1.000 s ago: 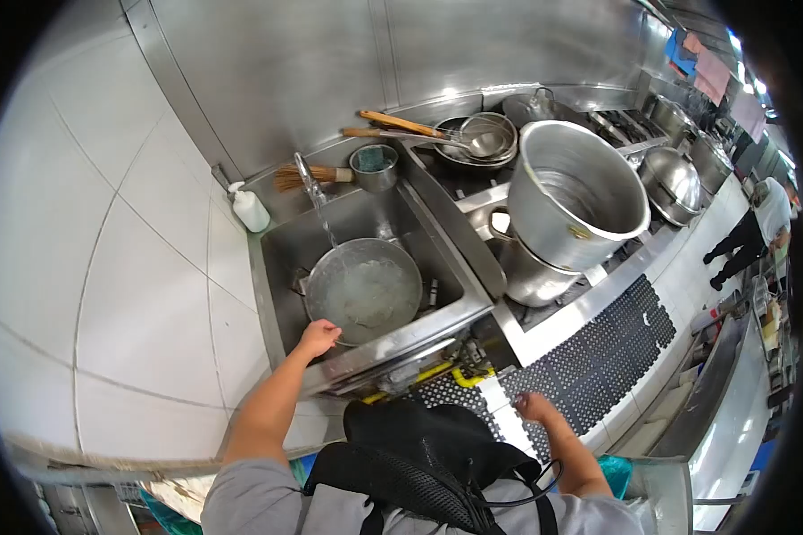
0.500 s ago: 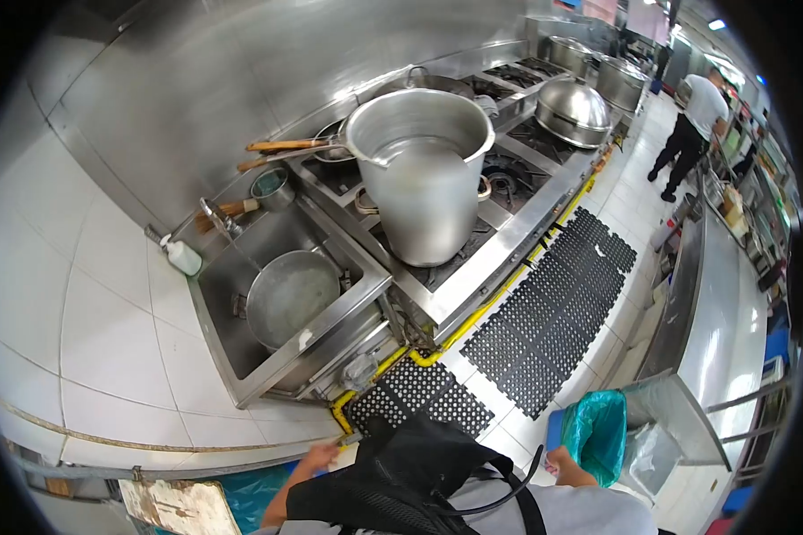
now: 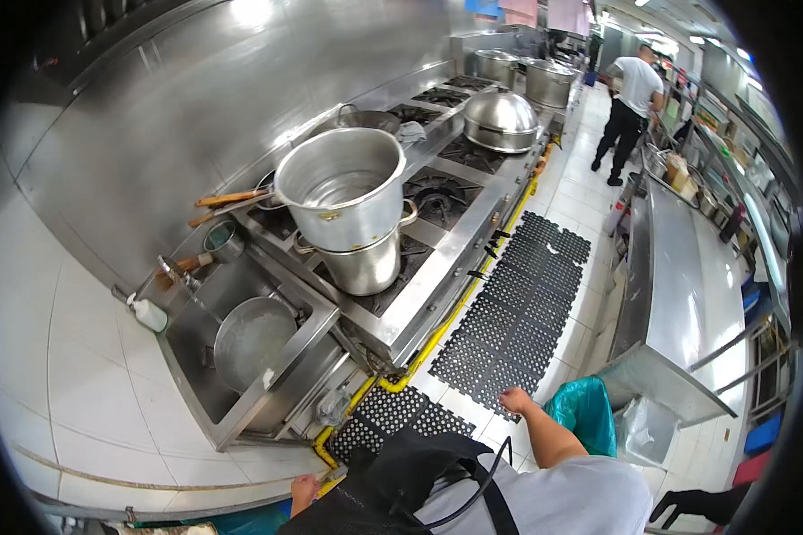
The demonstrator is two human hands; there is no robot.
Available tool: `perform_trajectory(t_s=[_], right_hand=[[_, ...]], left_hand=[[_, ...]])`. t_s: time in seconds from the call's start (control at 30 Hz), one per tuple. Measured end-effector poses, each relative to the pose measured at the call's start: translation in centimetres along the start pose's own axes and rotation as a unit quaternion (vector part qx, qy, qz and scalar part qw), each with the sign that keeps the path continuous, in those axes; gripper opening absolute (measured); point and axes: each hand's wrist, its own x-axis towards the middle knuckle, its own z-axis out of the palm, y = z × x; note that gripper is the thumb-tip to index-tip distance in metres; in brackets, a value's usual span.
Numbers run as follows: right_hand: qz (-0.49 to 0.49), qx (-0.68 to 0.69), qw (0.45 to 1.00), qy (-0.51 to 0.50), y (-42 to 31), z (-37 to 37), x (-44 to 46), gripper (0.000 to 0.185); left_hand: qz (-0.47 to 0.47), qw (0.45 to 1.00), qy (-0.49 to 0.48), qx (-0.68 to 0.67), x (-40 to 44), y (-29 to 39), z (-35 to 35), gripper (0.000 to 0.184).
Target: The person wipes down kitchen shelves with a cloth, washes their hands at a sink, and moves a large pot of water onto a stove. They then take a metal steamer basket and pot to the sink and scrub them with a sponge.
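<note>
My left hand (image 3: 304, 489) hangs low beside the black apron, its fingers curled, with nothing visible in it. Out in front of my body, above the black floor mat, is my right hand (image 3: 514, 401), loosely closed and touching nothing that I can see. A round metal pan (image 3: 255, 345) rests in the steel sink (image 3: 185, 367), under the faucet (image 3: 180, 275). On the stove beside it, a large open pot (image 3: 340, 192) is stacked on a smaller two-handled pot (image 3: 365, 267).
Black perforated mats (image 3: 511, 312) lie along the stove. A green-lined bin (image 3: 586, 412) stands near my right arm, below a steel counter (image 3: 678, 294). A person (image 3: 632, 107) stands farther down the aisle. A black-gloved hand (image 3: 687, 506) shows at the lower right.
My left hand has left the pan's rim and dropped to my side. The view has turned right, away from the sink. My right hand has swung forward over the mat.
</note>
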Motion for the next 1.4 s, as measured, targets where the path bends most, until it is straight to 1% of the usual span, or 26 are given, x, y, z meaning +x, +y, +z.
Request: perform_trajectory(t_s=[0.03, 0.07, 0.1, 0.13, 0.17, 0.2, 0.23, 0.3, 0.33, 0.37, 0.43, 0.5, 0.6, 0.67, 0.7, 0.73, 0.77, 0.8, 0.9, 0.97, 1.0, 1.13, 1.2, 1.27, 1.3, 1.4], right_hand=[[0.009, -0.059, 0.998, 0.001, 0.4, -0.2, -0.1, 0.038], [0.041, -0.046, 0.998, -0.015, 0.7, -0.5, -0.6, 0.037], [0.047, -0.041, 0.998, -0.012, 1.6, -0.5, -1.1, 0.037], [0.037, -0.094, 0.994, -0.032, 2.7, -0.6, -1.5, 0.035], [0.025, -0.149, 0.987, -0.052, 3.5, -0.6, -1.8, 0.034], [0.072, -0.075, 0.993, -0.051, 3.6, -0.6, -3.4, 0.029], [0.075, -0.073, 0.993, -0.051, 4.5, -0.2, -3.8, 0.029], [0.141, -0.016, 0.985, -0.1, 6.6, 0.3, -5.4, 0.014], [0.146, -0.013, 0.984, -0.098, 7.3, 0.5, -5.9, 0.014], [0.164, -0.024, 0.979, -0.12, 8.1, 0.8, -6.5, 0.015], [0.2, -0.043, 0.965, -0.164, 9.0, 1.0, -8.1, 0.018], [0.206, -0.036, 0.963, -0.172, 9.6, 1.0, -9.1, 0.02], [0.23, 0.005, 0.964, -0.131, 9.3, 1.0, -9.9, 0.026], [0.217, 0.002, 0.968, -0.127, 8.7, 0.8, -9.6, 0.027], [0.202, 0.0, 0.972, -0.119, 8.7, 0.8, -9.4, 0.028], [0.178, 0.001, 0.978, -0.11, 8.7, 0.8, -9.4, 0.03], [0.181, 0.002, 0.977, -0.11, 8.6, 0.8, -9.3, 0.03], [0.173, 0.013, 0.979, -0.104, 8.4, 0.8, -9.1, 0.032], [0.151, 0.008, 0.982, -0.11, 8.9, 1.2, -8.9, 0.036], [0.188, 0.052, 0.975, -0.11, 8.3, 1.3, -9.2, 0.038], [0.188, 0.051, 0.975, -0.11, 8.2, 1.2, -9.4, 0.038], [0.213, 0.065, 0.964, -0.146, 8.8, 1.7, -10.0, 0.042], [0.219, 0.073, 0.961, -0.155, 8.8, 1.5, -10.4, 0.043], [0.229, 0.067, 0.959, -0.153, 8.4, 1.0, -11.2, 0.043], [0.232, 0.071, 0.959, -0.15, 8.4, 0.8, -11.3, 0.043], [0.224, 0.053, 0.963, -0.14, 8.3, 0.6, -11.4, 0.042]], left_hand=[[-0.005, 0.997, 0.044, -0.057, -1.2, 1.1, 0.7, 0.027], [-0.044, 0.998, 0.038, -0.028, -2.2, 2.2, 1.1, 0.026], [-0.041, 0.998, 0.033, -0.021, -2.5, 2.5, 1.1, 0.026], [0.059, 0.99, -0.001, 0.126, -2.1, 1.2, 1.2, 0.028], [0.157, 0.95, -0.034, 0.268, -1.8, -0.3, 1.1, 0.03], [0.249, 0.879, -0.066, 0.4, -1.6, -1.2, 1.0, 0.033], [0.277, 0.855, -0.081, 0.43, -1.9, -1.8, 1.0, 0.032], [0.236, 0.871, -0.104, 0.417, -2.0, -2.4, 1.3, 0.031], [0.22, 0.877, -0.11, 0.413, -1.9, -2.5, 1.4, 0.031], [0.208, 0.881, -0.114, 0.41, -1.8, -2.5, 1.5, 0.03], [0.202, 0.879, -0.118, 0.415, -1.6, -2.5, 1.5, 0.029], [0.206, 0.873, -0.121, 0.425, -1.5, -2.5, 1.4, 0.029], [0.257, 0.845, -0.112, 0.455, -1.2, -2.6, 1.0, 0.027], [0.349, 0.781, -0.089, 0.51, -1.1, -2.6, 0.8, 0.026], [0.378, 0.761, -0.072, 0.522, -1.0, -2.5, 0.8, 0.026], [0.377, 0.761, -0.075, 0.523, -1.0, -2.5, 1.3, 0.026], [0.169, 0.953, -0.055, 0.246, -0.9, -2.0, 2.4, 0.024], [-0.066, 0.995, -0.025, -0.069, -0.7, -1.4, 3.4, 0.022], [-0.073, 0.996, -0.02, -0.05, -2.1, 1.1, 3.9, 0.022], [-0.069, 0.996, -0.032, -0.039, -3.0, 1.9, 3.8, 0.023], [-0.065, 0.997, -0.043, -0.03, -3.4, 2.3, 3.9, 0.025], [-0.048, 0.996, -0.035, -0.06, -0.9, -2.7, 3.3, 0.027], [-0.081, 0.979, -0.158, 0.097, -0.3, -2.8, 2.2, 0.03], [0.018, 0.949, -0.183, 0.258, -0.7, -3.2, 2.1, 0.031], [0.053, 0.934, -0.185, 0.3, -0.9, -3.3, 2.3, 0.031], [0.093, 0.922, -0.19, 0.325, -0.9, -3.2, 2.7, 0.032]])
